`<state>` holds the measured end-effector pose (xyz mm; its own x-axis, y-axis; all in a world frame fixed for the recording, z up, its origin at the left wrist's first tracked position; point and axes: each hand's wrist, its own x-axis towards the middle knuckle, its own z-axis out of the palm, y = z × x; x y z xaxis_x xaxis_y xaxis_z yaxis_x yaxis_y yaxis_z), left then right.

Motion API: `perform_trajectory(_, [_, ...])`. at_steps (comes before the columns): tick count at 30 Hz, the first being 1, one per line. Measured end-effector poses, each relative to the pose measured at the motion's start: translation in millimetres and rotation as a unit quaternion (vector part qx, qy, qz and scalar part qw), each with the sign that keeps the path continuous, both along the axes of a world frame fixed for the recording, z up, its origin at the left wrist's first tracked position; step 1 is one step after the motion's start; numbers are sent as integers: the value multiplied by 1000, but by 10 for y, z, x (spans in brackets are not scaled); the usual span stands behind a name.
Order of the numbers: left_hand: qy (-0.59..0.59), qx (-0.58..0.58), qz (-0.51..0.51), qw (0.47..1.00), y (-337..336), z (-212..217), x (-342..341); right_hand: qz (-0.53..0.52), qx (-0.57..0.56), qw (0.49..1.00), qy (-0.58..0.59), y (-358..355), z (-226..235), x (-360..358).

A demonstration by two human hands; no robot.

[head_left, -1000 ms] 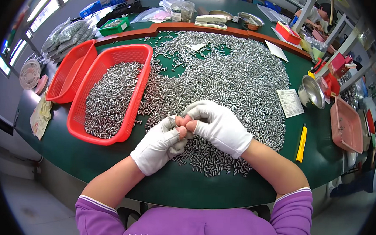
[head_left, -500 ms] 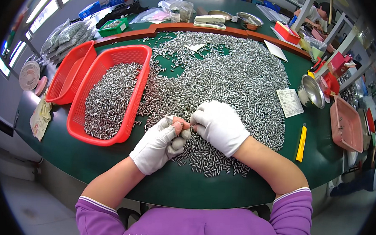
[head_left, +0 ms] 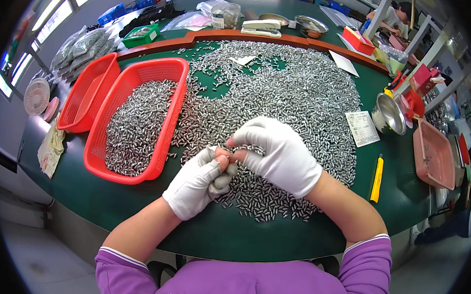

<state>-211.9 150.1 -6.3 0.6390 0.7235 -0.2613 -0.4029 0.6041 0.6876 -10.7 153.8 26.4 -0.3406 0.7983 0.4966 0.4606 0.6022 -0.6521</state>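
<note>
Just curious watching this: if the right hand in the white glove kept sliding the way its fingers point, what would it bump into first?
Probably the left hand: the right hand points left and their fingertips already meet over the heap of small silvery metal pieces.

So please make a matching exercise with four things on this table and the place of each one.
Things:
1. red basket with metal pieces
2. yellow knife
3. steel bowl
4. empty red basket

Places:
a. far left of the table
b. right of the paper slip
c. just left of the loose pile
d. near edge, right of the right hand

Pairs: 1-c, 2-d, 3-b, 4-a
</note>
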Motion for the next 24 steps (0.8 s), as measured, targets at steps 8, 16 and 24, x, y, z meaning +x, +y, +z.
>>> perform_trajectory(8, [8, 25, 4, 1000, 22, -20, 37, -39, 123, 989, -76, 29, 140, 144])
perform_trajectory(16, [-6, 2, 24, 1000, 83, -89, -42, -586, -89, 734, -332, 193, 796, 2005])
perform_trajectory(24, [-35, -33, 38, 998, 140, -142, -46, -483, -58, 833, -264, 176, 402, 2181])
